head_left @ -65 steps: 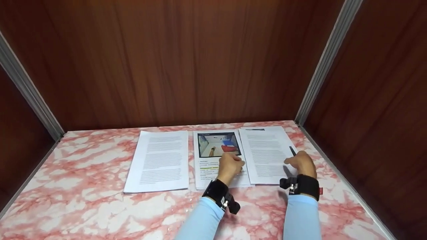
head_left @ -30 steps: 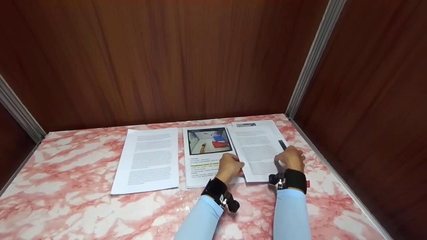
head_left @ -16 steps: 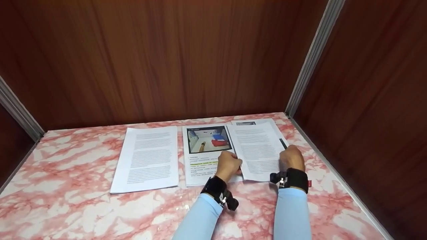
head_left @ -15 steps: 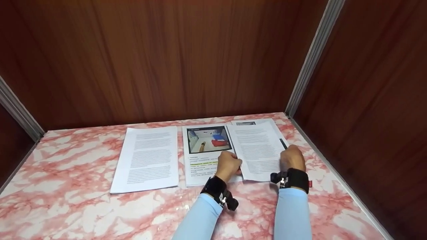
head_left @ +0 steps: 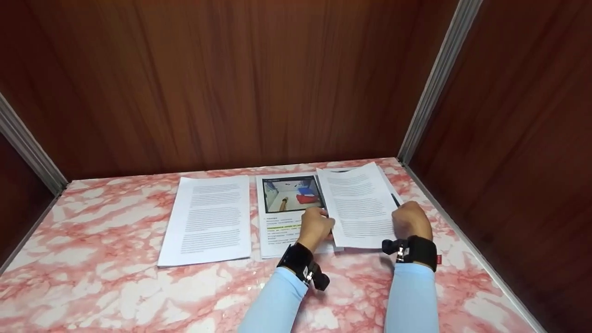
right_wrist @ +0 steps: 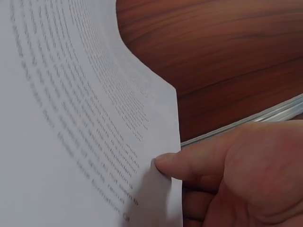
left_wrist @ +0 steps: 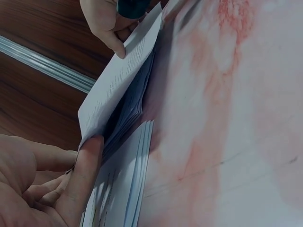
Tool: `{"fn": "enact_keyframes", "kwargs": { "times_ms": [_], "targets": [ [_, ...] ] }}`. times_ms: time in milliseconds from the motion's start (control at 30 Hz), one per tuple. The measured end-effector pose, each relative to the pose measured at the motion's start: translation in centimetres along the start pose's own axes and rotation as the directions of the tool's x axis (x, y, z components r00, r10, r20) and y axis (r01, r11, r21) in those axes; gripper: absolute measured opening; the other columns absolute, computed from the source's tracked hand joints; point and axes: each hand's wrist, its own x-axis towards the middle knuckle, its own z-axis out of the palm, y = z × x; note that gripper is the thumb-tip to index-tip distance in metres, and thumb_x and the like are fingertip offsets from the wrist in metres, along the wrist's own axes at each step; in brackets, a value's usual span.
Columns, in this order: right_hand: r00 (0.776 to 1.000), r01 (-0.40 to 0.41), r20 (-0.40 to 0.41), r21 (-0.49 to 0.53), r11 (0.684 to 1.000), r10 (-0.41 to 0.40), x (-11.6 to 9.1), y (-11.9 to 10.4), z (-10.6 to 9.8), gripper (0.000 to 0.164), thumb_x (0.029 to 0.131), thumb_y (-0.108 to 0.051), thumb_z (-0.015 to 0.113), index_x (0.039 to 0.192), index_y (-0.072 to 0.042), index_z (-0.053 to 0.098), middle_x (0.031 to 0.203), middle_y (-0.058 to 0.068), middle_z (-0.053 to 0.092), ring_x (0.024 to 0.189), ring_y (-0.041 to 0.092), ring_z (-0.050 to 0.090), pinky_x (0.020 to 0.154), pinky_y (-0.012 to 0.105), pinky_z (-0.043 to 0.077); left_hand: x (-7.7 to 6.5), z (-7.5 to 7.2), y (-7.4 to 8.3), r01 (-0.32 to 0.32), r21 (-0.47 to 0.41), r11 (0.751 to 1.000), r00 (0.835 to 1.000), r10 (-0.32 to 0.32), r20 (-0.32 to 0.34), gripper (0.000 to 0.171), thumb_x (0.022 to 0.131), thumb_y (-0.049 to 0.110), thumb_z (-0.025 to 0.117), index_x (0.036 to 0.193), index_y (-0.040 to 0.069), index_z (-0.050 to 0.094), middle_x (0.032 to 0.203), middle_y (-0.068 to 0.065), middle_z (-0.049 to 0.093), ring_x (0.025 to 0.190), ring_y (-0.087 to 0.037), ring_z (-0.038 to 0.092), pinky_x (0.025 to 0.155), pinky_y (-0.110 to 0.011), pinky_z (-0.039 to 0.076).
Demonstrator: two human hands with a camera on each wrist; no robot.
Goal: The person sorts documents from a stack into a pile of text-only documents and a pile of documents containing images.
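Observation:
A printed sheet of paper [head_left: 358, 203] bows upward over the right-hand paper stack [left_wrist: 136, 97], its upper edge lifted and curved. My left hand [head_left: 317, 226] pinches the sheet's left edge. On the opposite edge, my right hand [head_left: 413, 219] pinches it, with the thumb [right_wrist: 189, 163] lying on the printed face and the other fingers behind. A thin dark stick [head_left: 395, 200] protrudes past the right hand's knuckles. In the left wrist view, a shadowed gap separates the raised sheet from the pages underneath.
Below my left hand lies a middle stack [head_left: 277, 249] topped by a colour picture and a yellow-highlighted line. Another text stack [head_left: 212, 222] lies farther left. All rest on a red-and-white marbled table [head_left: 115, 231], walled by brown wood-grain panels [head_left: 222, 83].
The sheet has risen off the right stack and curved, covering most of the small picture at that stack's top. My left hand has gone from above the middle stack to pinching the sheet's edge.

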Motion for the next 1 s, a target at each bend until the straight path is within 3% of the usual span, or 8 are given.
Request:
{"fn": "enact_keyframes", "kwargs": {
  "times_ms": [133,233,400,467,600,800,900,1000],
  "targets": [
    [0.998,-0.022,0.060,0.096,0.995,0.016,-0.3,-0.4,0.0,0.034,0.080,-0.012,0.042,0.109,0.006,0.049,0.108,0.019,0.049,0.091,0.031,0.045,0.075,0.036,0.042,0.1,-0.9,-0.1,-0.005,0.043,0.999,1.000,0.006,-0.014,0.020,0.070,0.001,0.057,0.086,0.000,0.069,0.069,-0.008,0.064,0.045,-0.016,0.060,0.038,-0.023,0.047],
    [0.994,-0.034,0.108,0.179,0.983,0.014,-0.4,-1.2,0.2,0.043,0.082,-0.014,0.046,0.119,0.006,0.039,0.117,0.018,0.043,0.099,0.031,0.041,0.080,0.035,0.040,0.3,-1.9,-0.1,-0.036,0.097,0.995,0.998,0.040,-0.045,0.021,0.068,0.002,0.058,0.085,0.002,0.071,0.073,-0.009,0.066,0.051,-0.013,0.059,0.043,-0.022,0.047],
    [0.992,-0.016,0.129,0.250,0.968,-0.017,0.2,-3.3,1.1,0.013,0.081,-0.012,0.051,0.087,-0.001,0.047,0.081,0.004,0.043,0.071,0.021,0.041,0.059,0.028,0.038,1.1,-4.5,0.3,-0.038,0.157,0.987,0.993,0.055,-0.105,0.023,0.069,0.004,0.060,0.089,0.004,0.072,0.081,-0.007,0.069,0.071,-0.015,0.059,0.060,-0.024,0.048],
    [0.990,-0.003,0.136,0.271,0.963,-0.035,0.4,-4.4,1.6,0.012,0.082,-0.012,0.053,0.084,0.000,0.051,0.078,0.004,0.045,0.067,0.019,0.043,0.057,0.027,0.038,1.4,-5.9,0.5,-0.023,0.145,0.989,0.992,0.040,-0.118,0.024,0.071,0.004,0.060,0.091,0.004,0.072,0.083,-0.008,0.070,0.074,-0.018,0.062,0.063,-0.026,0.050],
    [0.984,0.027,0.160,0.290,0.957,-0.076,0.5,-6.9,3.1,0.039,0.086,-0.015,0.055,0.119,0.005,0.049,0.111,0.009,0.049,0.089,0.018,0.049,0.071,0.026,0.045,1.8,-9.3,0.4,0.001,0.139,0.990,0.989,0.020,-0.143,0.027,0.072,0.004,0.059,0.096,0.006,0.072,0.090,-0.008,0.070,0.080,-0.020,0.063,0.067,-0.030,0.052],
    [0.962,0.130,0.184,0.337,0.933,-0.200,-0.2,-11.0,6.4,0.027,0.081,-0.012,0.060,0.101,0.006,0.055,0.090,0.007,0.054,0.074,0.016,0.054,0.070,0.032,0.050,1.8,-15.0,-0.5,0.031,0.109,0.994,0.978,-0.008,-0.211,0.027,0.071,0.004,0.058,0.093,0.008,0.073,0.092,-0.008,0.071,0.084,-0.022,0.063,0.069,-0.032,0.052],
    [0.953,0.144,0.207,0.340,0.929,-0.223,-0.8,-13.1,7.9,0.025,0.080,-0.013,0.061,0.099,0.003,0.056,0.090,0.006,0.055,0.075,0.016,0.054,0.071,0.034,0.050,1.7,-17.5,-0.9,0.042,0.099,0.994,0.970,-0.017,-0.244,0.027,0.071,0.004,0.057,0.092,0.007,0.073,0.090,-0.009,0.071,0.083,-0.022,0.063,0.068,-0.031,0.052],
    [0.948,0.166,0.204,0.333,0.928,-0.243,-1.3,-15.1,9.4,0.019,0.079,-0.013,0.062,0.091,0.002,0.058,0.086,0.006,0.055,0.070,0.016,0.053,0.064,0.030,0.050,1.3,-19.7,-1.2,0.057,0.115,0.992,0.963,-0.024,-0.267,0.028,0.070,0.004,0.056,0.092,0.006,0.073,0.092,-0.011,0.071,0.085,-0.024,0.064,0.069,-0.033,0.053]
  ]
}}
